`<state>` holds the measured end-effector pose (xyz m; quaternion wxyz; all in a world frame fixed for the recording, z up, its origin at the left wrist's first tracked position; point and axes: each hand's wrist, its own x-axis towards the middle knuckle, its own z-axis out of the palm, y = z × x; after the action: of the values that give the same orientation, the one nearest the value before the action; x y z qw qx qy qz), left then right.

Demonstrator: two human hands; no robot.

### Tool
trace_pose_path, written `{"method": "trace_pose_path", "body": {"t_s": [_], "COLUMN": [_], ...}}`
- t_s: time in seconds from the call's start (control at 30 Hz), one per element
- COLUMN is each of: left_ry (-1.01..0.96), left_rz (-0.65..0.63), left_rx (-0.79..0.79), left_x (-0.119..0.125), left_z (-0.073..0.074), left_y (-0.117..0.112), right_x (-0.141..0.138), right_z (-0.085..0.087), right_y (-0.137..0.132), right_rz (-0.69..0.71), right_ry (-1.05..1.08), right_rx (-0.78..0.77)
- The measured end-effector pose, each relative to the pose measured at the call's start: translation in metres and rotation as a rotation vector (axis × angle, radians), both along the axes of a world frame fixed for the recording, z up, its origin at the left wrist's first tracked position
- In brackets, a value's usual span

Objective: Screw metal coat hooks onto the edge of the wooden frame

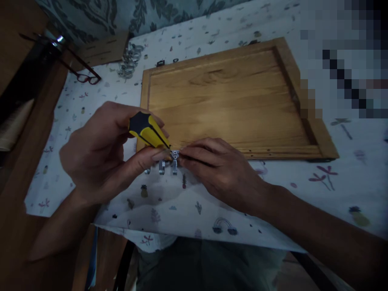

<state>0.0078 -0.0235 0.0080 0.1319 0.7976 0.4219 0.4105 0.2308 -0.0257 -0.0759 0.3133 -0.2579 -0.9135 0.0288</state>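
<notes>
Screwdriver (148, 130) in left hand (93, 147), metal hook (175, 161) by right hand (222, 169)

Passage between left grip (95, 149) and glasses (88, 79), with wooden panel (230, 97) as obstacle rightward.

Before you lie a white cloth (172, 224) printed with pineapples (144, 191) and a rainbow (223, 220), red glasses (87, 79) at its far left, a brown board (103, 48) beyond them, a leaf-patterned backdrop (121, 18) behind, and, below its near edge, a blue strip (92, 258).
</notes>
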Motion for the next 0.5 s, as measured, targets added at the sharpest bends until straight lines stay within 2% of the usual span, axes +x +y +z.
{"method": "trace_pose_path", "body": {"t_s": [0.27,0.5], "left_ry": [-0.059,-0.045], "left_rz": [0.054,0.031], "left_rx": [0.016,-0.007], "left_x": [0.0017,-0.0009], "left_z": [-0.0044,-0.0036], "left_y": [0.0002,-0.0006], "right_x": [-0.0003,-0.0004], "right_z": [0.0013,0.0005], "right_y": [0.0007,0.0007], "right_rz": [-0.004,0.004], "right_ry": [0.008,0.010], "right_rx": [0.023,0.008]}}
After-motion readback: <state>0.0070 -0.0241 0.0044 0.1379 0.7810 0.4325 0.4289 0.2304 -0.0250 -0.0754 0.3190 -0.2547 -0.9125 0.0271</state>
